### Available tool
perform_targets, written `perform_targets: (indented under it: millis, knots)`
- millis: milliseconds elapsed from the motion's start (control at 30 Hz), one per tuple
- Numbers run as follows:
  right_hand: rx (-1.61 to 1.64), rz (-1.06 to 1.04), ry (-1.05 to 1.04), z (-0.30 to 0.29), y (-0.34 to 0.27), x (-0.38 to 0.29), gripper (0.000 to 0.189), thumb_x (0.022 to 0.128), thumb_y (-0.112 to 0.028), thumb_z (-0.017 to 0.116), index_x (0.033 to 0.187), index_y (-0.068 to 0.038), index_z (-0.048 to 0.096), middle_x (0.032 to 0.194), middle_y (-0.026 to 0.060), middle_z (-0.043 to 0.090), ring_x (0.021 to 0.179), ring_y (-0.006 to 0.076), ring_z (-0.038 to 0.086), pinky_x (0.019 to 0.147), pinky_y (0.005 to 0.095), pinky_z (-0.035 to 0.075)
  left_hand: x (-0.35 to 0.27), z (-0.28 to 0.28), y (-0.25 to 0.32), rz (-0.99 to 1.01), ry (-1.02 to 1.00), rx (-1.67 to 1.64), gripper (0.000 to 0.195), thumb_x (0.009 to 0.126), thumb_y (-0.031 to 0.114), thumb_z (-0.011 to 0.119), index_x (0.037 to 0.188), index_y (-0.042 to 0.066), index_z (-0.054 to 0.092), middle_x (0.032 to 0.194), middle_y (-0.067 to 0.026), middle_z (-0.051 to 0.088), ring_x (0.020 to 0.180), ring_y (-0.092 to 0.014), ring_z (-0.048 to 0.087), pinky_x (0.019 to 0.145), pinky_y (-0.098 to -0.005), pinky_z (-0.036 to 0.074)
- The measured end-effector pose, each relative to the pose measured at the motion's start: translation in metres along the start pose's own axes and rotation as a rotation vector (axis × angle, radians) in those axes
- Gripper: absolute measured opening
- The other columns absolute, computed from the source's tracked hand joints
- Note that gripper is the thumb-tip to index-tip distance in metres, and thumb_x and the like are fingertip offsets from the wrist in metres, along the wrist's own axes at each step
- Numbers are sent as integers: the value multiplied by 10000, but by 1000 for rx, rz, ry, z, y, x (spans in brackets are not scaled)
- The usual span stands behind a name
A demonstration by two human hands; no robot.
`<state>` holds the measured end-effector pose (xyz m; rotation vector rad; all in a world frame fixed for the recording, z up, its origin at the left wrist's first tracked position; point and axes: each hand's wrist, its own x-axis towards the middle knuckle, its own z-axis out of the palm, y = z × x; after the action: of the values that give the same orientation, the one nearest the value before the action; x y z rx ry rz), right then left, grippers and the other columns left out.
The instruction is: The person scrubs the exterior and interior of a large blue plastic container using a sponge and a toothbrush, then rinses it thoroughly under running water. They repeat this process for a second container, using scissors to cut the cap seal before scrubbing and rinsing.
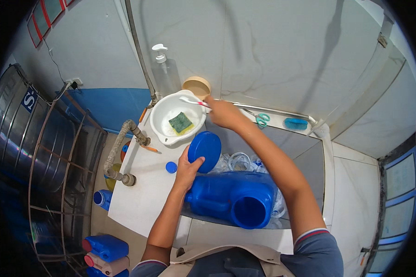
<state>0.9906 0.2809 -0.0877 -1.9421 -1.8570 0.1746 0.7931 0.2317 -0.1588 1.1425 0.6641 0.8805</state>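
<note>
A round blue plastic lid (206,151) is gripped at its lower edge by my left hand (187,169), its flat face tilted up. My right hand (225,112) holds a white and pink toothbrush (191,101), bristle end over a white plastic basin (156,119). Inside the basin, a green and yellow scrubbing sponge (181,123) rests amid suds. Below my hands a large blue plastic jug (215,195) lies on its side in the grey sink basin (306,166), its wide mouth uncovered. A small blue cap (171,167) sits on the white counter left of my left hand.
Clear plastic containers (239,161) crowd the sink behind the jug. Along the back ledge are scissors (261,118) and a blue brush (295,123). A pump bottle (166,74) and beige bowl (197,86) stand behind the basin. A pipe (119,149) juts up at left.
</note>
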Motion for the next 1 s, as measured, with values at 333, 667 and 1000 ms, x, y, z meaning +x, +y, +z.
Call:
perform_targets:
  millis: [333, 667, 1000]
  knots:
    - [172, 134, 177, -85, 13, -176, 291, 910, -251, 489, 1134, -92, 587, 829, 180, 638, 798, 375, 595, 724, 451, 466, 6, 55, 9, -6, -155, 133, 377, 794, -17, 583, 1168, -14, 543, 1022, -77, 628, 906, -126, 589, 836, -268, 465]
    - [-204, 142, 127, -81, -33, -232, 356, 881, -210, 524, 1234, -171, 536, 714, 138, 535, 569, 344, 580, 503, 438, 478, -10, 82, 16, 96, -194, 313, 147, 774, 17, 595, 917, -4, 617, 743, 25, 576, 647, -43, 483, 568, -219, 391]
    - [-199, 73, 130, -85, -38, -248, 381, 859, -200, 548, 1240, -193, 531, 714, 101, 542, 571, 312, 581, 512, 427, 477, -14, 72, 23, 45, -282, 316, 202, 726, 11, 595, 923, -21, 628, 756, 11, 602, 657, -43, 502, 593, -213, 410]
